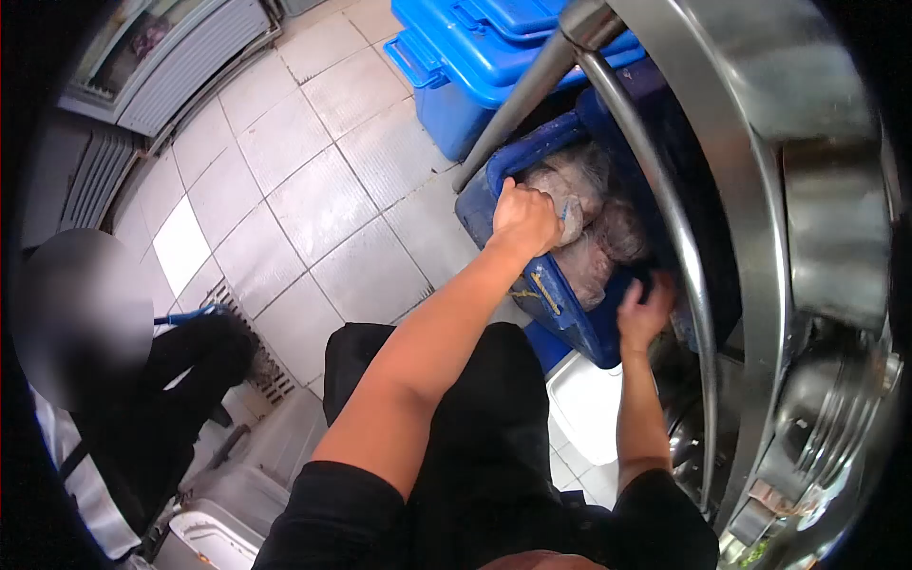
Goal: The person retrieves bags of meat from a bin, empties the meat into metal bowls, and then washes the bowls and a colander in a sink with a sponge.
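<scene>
A dark blue bin stands tilted under the steel counter, holding several clear plastic bags of pinkish, frozen-looking contents. My left hand reaches over the bin's near rim, fingers closed on a bunched part of a plastic bag. What lies inside that fist is partly hidden. Lower down, my right hand is inside the bin's opening, beside the bags. Its fingers are spread and slightly curled, with nothing seen in them.
A curved steel rail and counter edge run close along the right. Behind the bin stands a lidded blue tub. A white container sits below. At left another person is near a floor drain.
</scene>
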